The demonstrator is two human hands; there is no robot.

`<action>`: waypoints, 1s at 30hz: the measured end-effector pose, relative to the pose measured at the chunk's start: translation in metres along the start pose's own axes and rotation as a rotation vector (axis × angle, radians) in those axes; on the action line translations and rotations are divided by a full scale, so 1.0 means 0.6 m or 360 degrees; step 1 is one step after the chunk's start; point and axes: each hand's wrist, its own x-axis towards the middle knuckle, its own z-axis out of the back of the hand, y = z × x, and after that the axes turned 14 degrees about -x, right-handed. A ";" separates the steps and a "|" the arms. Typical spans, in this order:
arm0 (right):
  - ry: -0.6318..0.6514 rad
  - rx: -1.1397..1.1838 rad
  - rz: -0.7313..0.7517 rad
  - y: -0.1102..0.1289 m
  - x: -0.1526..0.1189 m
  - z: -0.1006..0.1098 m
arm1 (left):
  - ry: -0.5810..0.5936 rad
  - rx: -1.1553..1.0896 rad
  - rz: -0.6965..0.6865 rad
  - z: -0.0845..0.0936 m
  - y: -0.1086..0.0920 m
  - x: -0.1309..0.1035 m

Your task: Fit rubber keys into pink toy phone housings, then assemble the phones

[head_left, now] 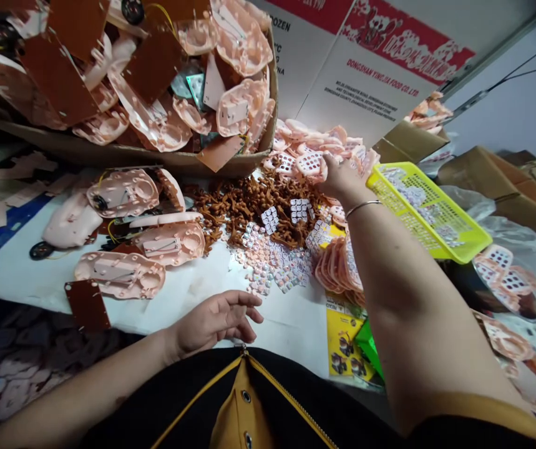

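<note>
My left hand [218, 321] hovers over the front edge of the white table, its fingers loosely bent and apart with nothing in them. My right hand [341, 178] reaches to the far side, touching a heap of pink plastic panels [312, 162] with rows of holes. Its fingers are mostly hidden, so I cannot tell whether it grips a panel. Between the hands lie a pile of small brown plastic pieces [249, 202] and a spread of little white printed square keys [279, 265]. Below my right wrist, several pink panels [333, 265] stand stacked on edge.
A cardboard box [249, 163] full of pink shells and brown boards stands at the back left. Several pink shell halves [120, 274] with wires lie at left. A yellow basket [471, 249] holding printed keys sits right of my forearm, near a dark bowl [464, 284] of panels.
</note>
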 end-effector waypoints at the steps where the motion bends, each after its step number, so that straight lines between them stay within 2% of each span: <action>1: 0.0043 -0.0021 -0.0045 0.004 0.013 -0.008 | 0.0003 -0.0004 0.0019 0.001 0.000 0.001; 3: 0.0124 -0.0049 -0.0138 0.010 0.033 -0.018 | 0.0027 -0.0015 0.0054 0.002 -0.001 0.003; 6: 0.0140 -0.0066 -0.0083 0.017 0.058 -0.024 | 0.0081 -0.0007 0.0083 0.003 -0.004 0.007; 10: 0.0316 -0.0262 0.0001 0.022 0.070 -0.025 | 0.0080 0.0042 0.0084 0.001 -0.008 0.009; 12: 0.0314 -0.0306 0.0032 0.022 0.064 -0.024 | 0.0082 0.0042 0.0075 0.001 -0.008 0.009; 14: 0.0226 -0.0290 0.0080 0.017 0.057 -0.021 | 0.0088 0.0046 0.0069 0.001 -0.007 0.008; 22: 0.0041 -0.0259 0.0160 -0.021 0.034 0.004 | 0.0053 0.0019 0.0078 0.003 -0.004 0.008; 27: 0.0026 -0.0292 0.0294 -0.016 -0.014 0.020 | -0.0001 0.0037 0.0048 -0.003 -0.003 0.005; 30: 0.0042 -0.0192 0.0415 -0.011 -0.047 0.033 | -0.0021 0.0032 0.0006 -0.006 -0.002 0.003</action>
